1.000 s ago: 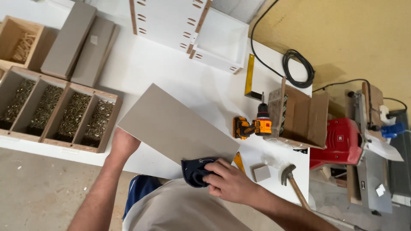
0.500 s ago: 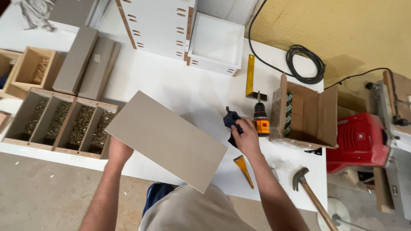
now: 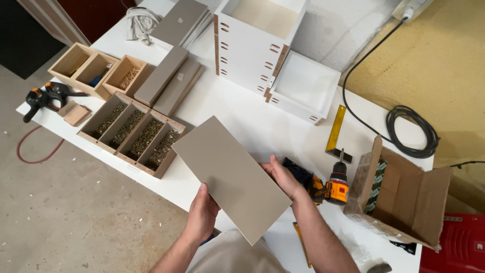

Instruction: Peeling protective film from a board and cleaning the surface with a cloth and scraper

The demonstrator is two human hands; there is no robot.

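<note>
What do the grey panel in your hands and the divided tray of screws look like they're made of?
The grey panel, held by the left hand and right hand, looks like laminated board: smooth matte grey face, thin paler edge; the core is not visible. The divided tray seems to be raw wood or particleboard: bare tan walls, rough speckled cut ends, no coating.

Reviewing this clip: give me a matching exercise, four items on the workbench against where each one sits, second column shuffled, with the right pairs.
Things:
1. grey panel
2. cordless drill
3. spring clamp
4. cardboard box

Places:
A. far left end of the white table, beside a small wood block
B. open, at the right end of the table
C. held between left hand and right hand
D. lying just left of the open box, below the yellow square ruler

Pairs: 1-C, 2-D, 3-A, 4-B
</note>
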